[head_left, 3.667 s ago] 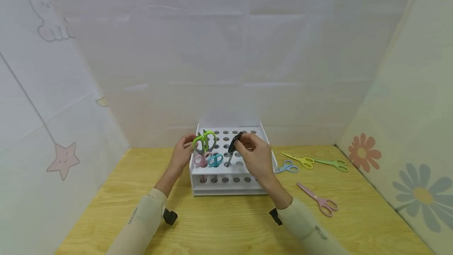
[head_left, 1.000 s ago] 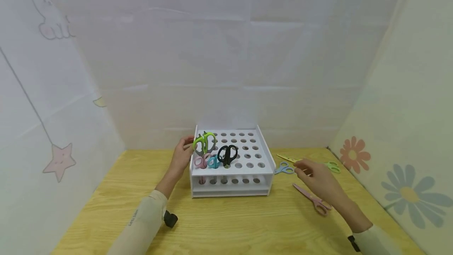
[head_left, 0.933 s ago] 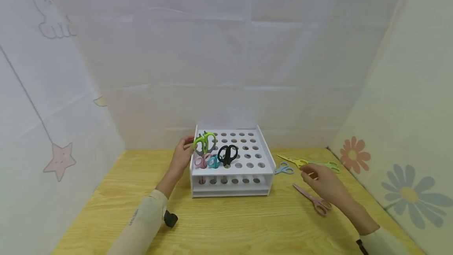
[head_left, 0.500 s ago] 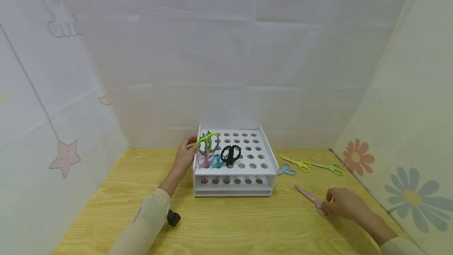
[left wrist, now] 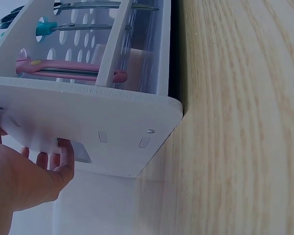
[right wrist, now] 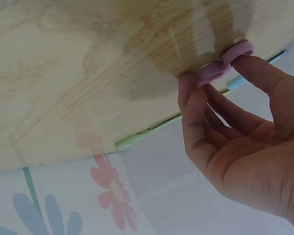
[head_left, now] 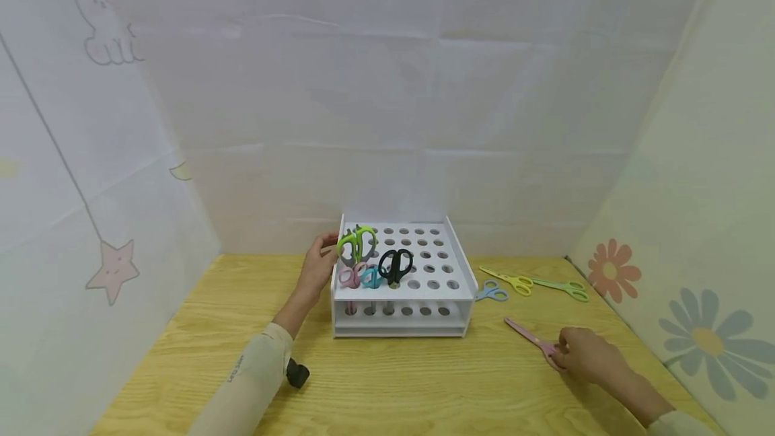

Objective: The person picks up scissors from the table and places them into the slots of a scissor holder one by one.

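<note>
A white rack (head_left: 463, 281) with rows of round holes stands on the wooden table. My left hand (head_left: 317, 268) holds its left side panel, fingers bent at the handle slot (left wrist: 82, 152) in the left wrist view. Upright in its holes are lime green scissors (head_left: 365, 237), small pink-handled scissors (head_left: 347, 277), teal scissors (head_left: 373, 277) and black scissors (head_left: 396, 266). At the table's right, my right hand (head_left: 590, 355) grips the handle loops of pink scissors (head_left: 528, 335), thumb and fingers on the loops (right wrist: 237, 52). The blades point towards the rack.
Blue scissors (head_left: 493, 291), yellow scissors (head_left: 514, 281) and light green scissors (head_left: 569, 288) lie on the table (head_left: 387, 382) right of the rack. White printed sheets (head_left: 387, 86) stand behind and at both sides.
The black scissors went from my right hand into a front-row hole. My right hand then moved right and down to the pink scissors' handles. My left hand stayed at the rack.
</note>
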A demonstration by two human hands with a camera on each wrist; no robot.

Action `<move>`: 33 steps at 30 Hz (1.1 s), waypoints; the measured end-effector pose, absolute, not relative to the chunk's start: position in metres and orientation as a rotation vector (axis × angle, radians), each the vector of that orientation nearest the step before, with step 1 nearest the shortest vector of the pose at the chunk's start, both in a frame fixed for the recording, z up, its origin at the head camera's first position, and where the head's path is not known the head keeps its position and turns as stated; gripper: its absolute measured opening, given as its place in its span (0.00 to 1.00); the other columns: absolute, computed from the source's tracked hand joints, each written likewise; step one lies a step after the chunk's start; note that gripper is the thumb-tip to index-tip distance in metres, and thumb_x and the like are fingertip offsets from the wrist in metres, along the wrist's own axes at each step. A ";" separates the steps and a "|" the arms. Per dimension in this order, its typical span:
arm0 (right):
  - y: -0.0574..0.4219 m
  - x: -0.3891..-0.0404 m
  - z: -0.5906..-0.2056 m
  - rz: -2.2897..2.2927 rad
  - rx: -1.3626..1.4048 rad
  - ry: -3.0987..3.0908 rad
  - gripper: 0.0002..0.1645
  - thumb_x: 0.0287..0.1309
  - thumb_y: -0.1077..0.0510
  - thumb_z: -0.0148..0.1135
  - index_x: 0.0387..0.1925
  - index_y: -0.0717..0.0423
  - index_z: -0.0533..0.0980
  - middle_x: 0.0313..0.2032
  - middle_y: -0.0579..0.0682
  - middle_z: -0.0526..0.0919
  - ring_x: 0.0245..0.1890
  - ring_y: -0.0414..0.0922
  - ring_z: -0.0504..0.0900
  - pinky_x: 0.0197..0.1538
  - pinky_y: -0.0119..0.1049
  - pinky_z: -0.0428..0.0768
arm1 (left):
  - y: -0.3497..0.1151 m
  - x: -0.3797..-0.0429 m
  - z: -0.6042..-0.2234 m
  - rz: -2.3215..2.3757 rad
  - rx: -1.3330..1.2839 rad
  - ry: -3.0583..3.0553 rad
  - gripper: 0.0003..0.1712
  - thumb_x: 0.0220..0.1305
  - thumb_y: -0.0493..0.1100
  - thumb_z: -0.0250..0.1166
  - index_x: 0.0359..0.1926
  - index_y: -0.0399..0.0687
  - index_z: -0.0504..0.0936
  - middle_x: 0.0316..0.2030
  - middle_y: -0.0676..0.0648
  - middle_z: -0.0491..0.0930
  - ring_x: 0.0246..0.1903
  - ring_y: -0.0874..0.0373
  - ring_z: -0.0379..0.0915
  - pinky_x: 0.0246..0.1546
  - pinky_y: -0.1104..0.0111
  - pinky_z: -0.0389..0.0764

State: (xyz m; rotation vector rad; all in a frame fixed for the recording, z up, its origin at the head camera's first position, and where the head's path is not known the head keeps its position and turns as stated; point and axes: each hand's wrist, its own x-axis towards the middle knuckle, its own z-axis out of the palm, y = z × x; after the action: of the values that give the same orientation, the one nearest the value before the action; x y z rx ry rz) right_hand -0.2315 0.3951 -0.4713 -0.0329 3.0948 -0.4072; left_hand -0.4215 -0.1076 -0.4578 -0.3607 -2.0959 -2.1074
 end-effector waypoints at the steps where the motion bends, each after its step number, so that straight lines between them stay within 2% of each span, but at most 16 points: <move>1: 0.396 -0.232 -0.471 -0.421 -0.028 3.093 0.10 0.61 0.56 0.69 0.33 0.59 0.79 0.28 0.46 0.79 0.24 0.44 0.71 0.26 0.41 0.72 | -0.108 -0.422 -0.458 -2.106 -0.362 -2.089 0.29 0.74 0.43 0.60 0.71 0.37 0.67 0.65 0.37 0.69 0.62 0.40 0.66 0.62 0.50 0.68; 5: 0.400 -0.232 -0.473 -0.514 -0.070 3.088 0.10 0.61 0.59 0.69 0.34 0.64 0.81 0.28 0.47 0.81 0.23 0.43 0.71 0.26 0.38 0.72 | -0.107 -0.422 -0.459 -2.089 -0.366 -2.071 0.28 0.73 0.43 0.61 0.69 0.37 0.69 0.64 0.38 0.71 0.61 0.41 0.68 0.61 0.50 0.70; 9: 0.405 -0.234 -0.475 -0.632 -0.078 3.072 0.08 0.60 0.59 0.70 0.29 0.60 0.81 0.22 0.45 0.76 0.20 0.41 0.68 0.24 0.33 0.67 | -0.107 -0.421 -0.459 -2.083 -0.363 -2.066 0.28 0.72 0.42 0.61 0.69 0.38 0.70 0.63 0.38 0.71 0.60 0.40 0.69 0.61 0.49 0.70; 11: 0.408 -0.234 -0.476 -0.678 -0.085 3.068 0.09 0.61 0.57 0.71 0.30 0.60 0.82 0.23 0.45 0.78 0.22 0.41 0.70 0.25 0.34 0.69 | -0.107 -0.421 -0.459 -2.084 -0.363 -2.065 0.27 0.73 0.42 0.61 0.69 0.37 0.70 0.63 0.37 0.71 0.60 0.40 0.68 0.61 0.49 0.70; 16: 0.409 -0.234 -0.477 -0.736 -0.063 3.086 0.18 0.61 0.53 0.72 0.40 0.67 0.83 0.32 0.48 0.82 0.31 0.44 0.76 0.33 0.41 0.76 | -0.108 -0.420 -0.457 -2.082 -0.362 -2.085 0.28 0.73 0.42 0.61 0.69 0.36 0.69 0.64 0.36 0.71 0.61 0.39 0.68 0.61 0.49 0.70; 22: 0.402 -0.230 -0.477 -0.868 0.029 3.093 0.21 0.60 0.54 0.73 0.45 0.68 0.79 0.31 0.49 0.78 0.31 0.46 0.74 0.30 0.38 0.73 | -0.111 -0.420 -0.455 -2.092 -0.369 -2.114 0.30 0.75 0.42 0.60 0.71 0.37 0.66 0.66 0.35 0.68 0.63 0.38 0.66 0.60 0.49 0.71; 27: 0.400 -0.229 -0.480 -0.951 0.041 3.116 0.26 0.58 0.52 0.75 0.48 0.67 0.77 0.35 0.50 0.82 0.36 0.48 0.80 0.33 0.38 0.78 | -0.111 -0.422 -0.458 -2.077 -0.374 -2.105 0.29 0.73 0.42 0.62 0.70 0.37 0.68 0.64 0.37 0.70 0.61 0.40 0.68 0.57 0.52 0.74; 33: 0.400 -0.226 -0.485 -1.050 -0.015 3.147 0.31 0.58 0.53 0.76 0.54 0.68 0.75 0.37 0.50 0.83 0.37 0.47 0.84 0.34 0.35 0.81 | -0.111 -0.422 -0.457 -2.101 -0.372 -2.118 0.29 0.73 0.43 0.62 0.70 0.39 0.68 0.65 0.38 0.70 0.62 0.41 0.68 0.54 0.54 0.77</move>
State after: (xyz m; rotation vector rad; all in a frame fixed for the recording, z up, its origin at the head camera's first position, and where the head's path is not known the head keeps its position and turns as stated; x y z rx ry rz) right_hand -0.2261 0.3997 -0.4847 -0.0154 3.1475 -1.0501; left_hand -0.4225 -0.1107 -0.4575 -0.3715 -2.1178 -2.1006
